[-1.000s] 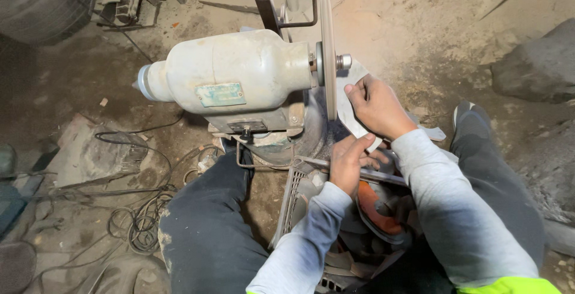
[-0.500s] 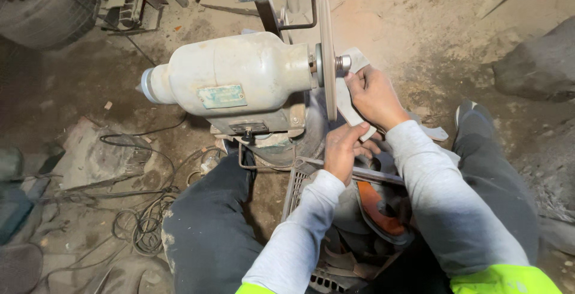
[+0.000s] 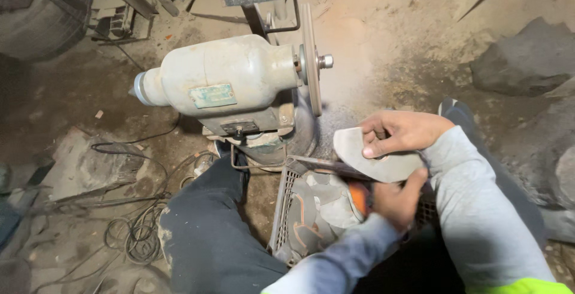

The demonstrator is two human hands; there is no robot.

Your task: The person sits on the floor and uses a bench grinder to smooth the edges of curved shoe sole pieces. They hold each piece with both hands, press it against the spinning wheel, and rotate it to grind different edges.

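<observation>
The person is sitting low on the dirt floor (image 3: 419, 48), and both hands are meeting over a flat, curved grey piece (image 3: 374, 159) shaped like a crescent. The right hand (image 3: 402, 131) is grasping this piece from above, with the thumb pressing on its top face and the fingers curling over its far edge. The left hand (image 3: 392, 201) is coming up from below and is gripping the near edge of the same piece, its thumb lying against the underside rim; something orange (image 3: 359, 197) is showing just beside that hand, though what it is cannot be told. The grey piece is hanging in the air above a grey plastic crate (image 3: 286, 201), which is standing between the person's dark-trousered legs (image 3: 209, 234) and is holding more flat grey pieces (image 3: 326, 201). A dark metal bar (image 3: 326, 166) is lying across the crate's far rim, just under the held piece. Beyond the crate, a pale green bench grinder (image 3: 227, 78) is sitting on the floor, with its thin grinding disc (image 3: 310, 60) standing upright on the shaft at the machine's right end, near the held piece but apart from it. Loose black cables (image 3: 135, 231) are coiling on the floor to the left of the legs, and a large dark rock (image 3: 527, 60) is resting well apart at the upper right.
</observation>
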